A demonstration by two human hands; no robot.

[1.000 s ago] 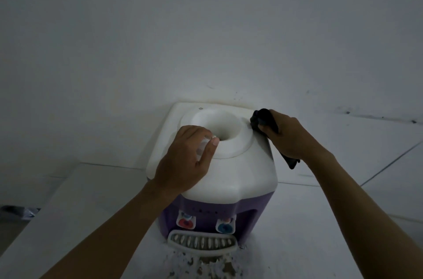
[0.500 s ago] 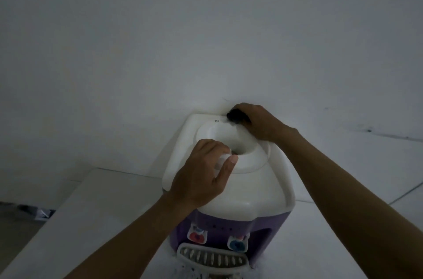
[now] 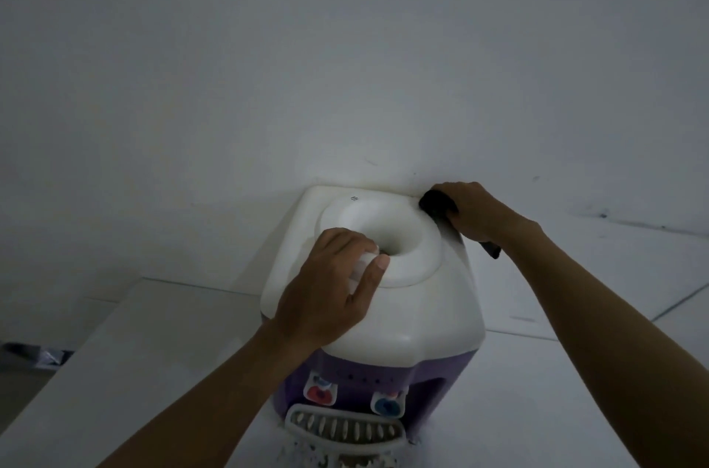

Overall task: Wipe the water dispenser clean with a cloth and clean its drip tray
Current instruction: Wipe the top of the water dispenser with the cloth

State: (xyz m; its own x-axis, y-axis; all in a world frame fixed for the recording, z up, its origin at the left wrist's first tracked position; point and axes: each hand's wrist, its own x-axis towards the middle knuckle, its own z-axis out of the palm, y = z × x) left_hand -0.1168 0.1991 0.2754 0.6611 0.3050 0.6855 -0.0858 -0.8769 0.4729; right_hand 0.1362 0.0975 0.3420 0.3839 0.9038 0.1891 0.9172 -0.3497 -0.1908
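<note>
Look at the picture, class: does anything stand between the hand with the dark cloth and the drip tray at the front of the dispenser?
Yes. The right hand holds the dark cloth at the dispenser's back right corner. The drip tray is at the front base, so the white top and the left hand gripping the collar lie between; going around the right side looks open.

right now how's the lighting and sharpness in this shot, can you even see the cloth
Head view: dim and greyish, wide-angle bending at the edges; the dark cloth in the right hand shows no detail; the white dispenser top is brightest; the drip tray looks soft.
</note>
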